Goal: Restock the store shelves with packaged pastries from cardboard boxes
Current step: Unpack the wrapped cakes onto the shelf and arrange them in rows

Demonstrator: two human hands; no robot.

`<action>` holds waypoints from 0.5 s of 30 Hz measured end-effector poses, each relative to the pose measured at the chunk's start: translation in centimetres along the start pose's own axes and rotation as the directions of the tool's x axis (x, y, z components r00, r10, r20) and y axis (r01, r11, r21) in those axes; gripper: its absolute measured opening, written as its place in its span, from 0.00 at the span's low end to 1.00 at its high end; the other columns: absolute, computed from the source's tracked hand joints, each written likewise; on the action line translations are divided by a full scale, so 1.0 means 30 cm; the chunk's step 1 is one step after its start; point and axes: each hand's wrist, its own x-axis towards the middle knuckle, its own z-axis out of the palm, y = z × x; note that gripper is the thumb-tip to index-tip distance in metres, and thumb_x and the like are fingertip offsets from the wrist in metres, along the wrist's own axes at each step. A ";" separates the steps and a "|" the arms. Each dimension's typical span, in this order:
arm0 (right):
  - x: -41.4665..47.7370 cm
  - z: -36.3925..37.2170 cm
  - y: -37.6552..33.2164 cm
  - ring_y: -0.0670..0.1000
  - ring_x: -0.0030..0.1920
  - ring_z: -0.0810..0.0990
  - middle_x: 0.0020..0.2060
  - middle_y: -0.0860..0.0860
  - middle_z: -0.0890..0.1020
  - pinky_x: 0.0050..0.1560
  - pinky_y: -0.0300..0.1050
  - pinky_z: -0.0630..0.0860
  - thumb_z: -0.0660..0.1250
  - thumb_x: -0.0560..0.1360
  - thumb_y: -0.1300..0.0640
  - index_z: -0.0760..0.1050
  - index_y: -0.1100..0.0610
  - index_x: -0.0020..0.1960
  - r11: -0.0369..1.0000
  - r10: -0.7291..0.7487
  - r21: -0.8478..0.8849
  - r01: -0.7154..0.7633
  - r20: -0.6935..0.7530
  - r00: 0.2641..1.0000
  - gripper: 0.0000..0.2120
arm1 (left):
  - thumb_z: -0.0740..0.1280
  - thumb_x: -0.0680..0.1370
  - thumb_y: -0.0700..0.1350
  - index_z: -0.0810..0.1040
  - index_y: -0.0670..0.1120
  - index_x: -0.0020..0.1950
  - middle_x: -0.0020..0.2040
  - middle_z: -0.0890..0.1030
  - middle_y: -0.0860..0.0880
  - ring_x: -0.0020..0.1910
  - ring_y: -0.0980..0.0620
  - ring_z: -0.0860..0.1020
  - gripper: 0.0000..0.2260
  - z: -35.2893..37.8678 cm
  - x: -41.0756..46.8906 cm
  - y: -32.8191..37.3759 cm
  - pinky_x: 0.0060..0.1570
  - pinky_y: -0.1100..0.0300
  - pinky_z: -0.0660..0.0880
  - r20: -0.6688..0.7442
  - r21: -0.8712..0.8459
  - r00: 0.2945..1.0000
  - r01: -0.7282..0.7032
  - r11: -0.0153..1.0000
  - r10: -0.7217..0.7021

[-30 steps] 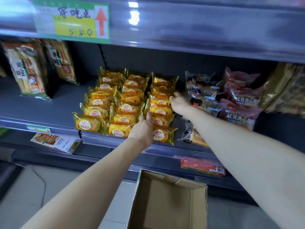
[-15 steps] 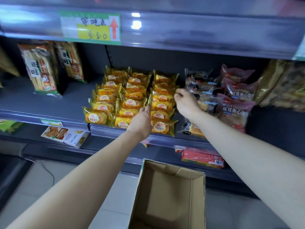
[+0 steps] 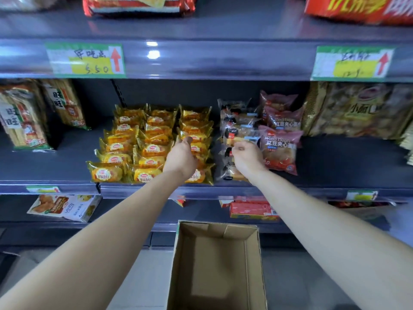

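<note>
**Both hands at the pastry rows, open box beneath**

Nearest to us, below and short of both sets of fingers, the cardboard box stands open, showing its bare brown inside. Past it, underneath the fingers, a lower shelf carries a white carton off to the left and a red carton beneath the right hand.

Our left hand lies over the right-hand column of the golden-wrapped pastries. Its back faces us, the thumb is raised and the fingers are bent down onto the packs. They touch the wrappers, but we cannot tell whether they grip one. The other two columns sit just left of those fingers, running from the edge of the shelf towards its back.

Our right hand is curled into a loose fist against the clear-wrapped pastries, which are stacked behind and beneath its knuckles. We cannot tell whether the fingers pinch a wrapper or hold nothing. Just right of these fingers lie pink red-bean bags, touching the clear packs.

Farther out, well left of the left fingers, striped snack bags stand upright. Well right of the right fingers, large tan bags fill the back. Above all the fingers, the rail bears a handwritten price tag reading 5.50 and a second tag, each with a red arrow.
</note>
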 end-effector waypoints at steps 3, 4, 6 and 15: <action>0.020 -0.091 0.063 0.51 0.38 0.76 0.51 0.53 0.78 0.34 0.43 0.73 0.58 0.79 0.59 0.71 0.58 0.64 0.997 0.076 -0.016 -0.077 -0.078 0.994 0.14 | 0.67 0.76 0.39 0.63 0.44 0.72 0.67 0.72 0.43 0.60 0.44 0.75 0.26 0.048 0.007 0.105 0.55 0.56 0.76 0.178 -0.138 0.981 -0.054 0.989 0.079; 0.023 -0.111 0.087 0.52 0.39 0.76 0.51 0.54 0.77 0.32 0.42 0.72 0.59 0.79 0.60 0.70 0.59 0.65 0.991 0.122 -0.045 -0.126 -0.081 0.989 0.15 | 0.69 0.75 0.40 0.61 0.44 0.73 0.67 0.72 0.44 0.61 0.45 0.75 0.29 0.075 0.008 0.134 0.56 0.57 0.75 0.234 -0.131 0.968 -0.060 0.990 0.090; 0.025 -0.129 0.138 0.50 0.37 0.74 0.50 0.55 0.76 0.28 0.39 0.67 0.61 0.77 0.61 0.67 0.59 0.66 0.971 0.234 -0.057 -0.234 -0.017 0.972 0.17 | 0.71 0.73 0.41 0.56 0.43 0.75 0.70 0.68 0.43 0.66 0.45 0.71 0.35 0.138 0.015 0.178 0.62 0.57 0.71 0.317 -0.072 0.944 -0.073 0.995 0.092; 0.101 -0.084 0.230 0.52 0.49 0.76 0.54 0.52 0.78 0.37 0.40 0.70 0.71 0.71 0.63 0.71 0.57 0.63 0.904 0.320 0.235 -0.358 0.184 0.929 0.22 | 0.72 0.71 0.40 0.51 0.41 0.76 0.68 0.70 0.38 0.65 0.41 0.72 0.40 0.287 0.091 0.205 0.63 0.52 0.70 0.320 -0.069 0.946 0.073 0.995 -0.048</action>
